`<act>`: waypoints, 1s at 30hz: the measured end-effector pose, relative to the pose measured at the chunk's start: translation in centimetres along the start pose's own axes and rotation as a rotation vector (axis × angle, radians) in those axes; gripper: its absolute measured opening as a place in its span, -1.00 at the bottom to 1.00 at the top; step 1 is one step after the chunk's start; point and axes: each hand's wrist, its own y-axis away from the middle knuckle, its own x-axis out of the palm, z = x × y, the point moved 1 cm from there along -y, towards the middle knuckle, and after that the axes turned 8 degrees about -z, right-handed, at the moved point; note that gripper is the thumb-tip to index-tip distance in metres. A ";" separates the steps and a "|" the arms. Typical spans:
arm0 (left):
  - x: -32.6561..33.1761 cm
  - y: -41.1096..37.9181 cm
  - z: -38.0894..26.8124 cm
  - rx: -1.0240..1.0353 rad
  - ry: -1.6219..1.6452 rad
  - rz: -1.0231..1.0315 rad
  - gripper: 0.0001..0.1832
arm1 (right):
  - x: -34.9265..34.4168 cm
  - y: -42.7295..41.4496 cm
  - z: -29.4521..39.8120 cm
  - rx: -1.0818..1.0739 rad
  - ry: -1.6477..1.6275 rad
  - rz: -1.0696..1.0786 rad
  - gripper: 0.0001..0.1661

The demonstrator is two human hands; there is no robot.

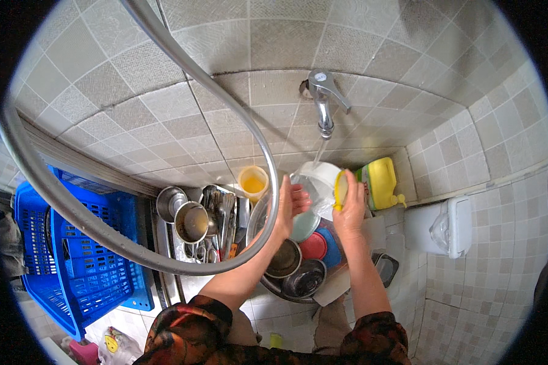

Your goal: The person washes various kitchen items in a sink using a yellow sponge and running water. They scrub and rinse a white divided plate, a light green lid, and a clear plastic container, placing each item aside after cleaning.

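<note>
Water runs from the chrome tap (324, 107) into a white container (323, 172) below it. My right hand (352, 198) grips a small yellow-rimmed lid or dish (340, 190) at the container's right side. At the left of the stream, my left hand (294, 200) has its palm turned inward and fingers extended; something clear and blurred lies beside it, and whether the hand holds it I cannot tell. Under my hands, a large basin holds a pale green dish (306, 226), a red lid or dish (313, 246), a blue item (332, 248) and dark metal bowls (304, 278).
A grey hose (201, 77) loops across the view. Metal cups (192, 222), cutlery (226, 214) and a tub of yellow liquid (253, 182) stand left. Farther left are blue plastic baskets (93, 260). A yellow jug (382, 182) and white lidded bin (438, 226) stand right.
</note>
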 end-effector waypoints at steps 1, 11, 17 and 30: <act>1.0 0.4 -0.1 -0.146 0.140 0.041 -0.72 | 0.0 0.4 0.2 -0.044 0.039 -0.001 -0.23; 0.6 -2.2 1.2 -0.109 0.347 0.102 -0.59 | -2.3 3.3 3.2 -0.207 -0.062 0.192 -0.19; 0.5 -0.7 0.7 -0.179 0.100 0.036 -0.46 | -2.8 4.0 -1.1 0.388 -0.203 0.161 -0.47; 0.9 0.3 -0.3 0.055 0.172 0.180 -0.45 | 3.0 -1.0 5.6 -0.222 -0.120 0.234 -0.66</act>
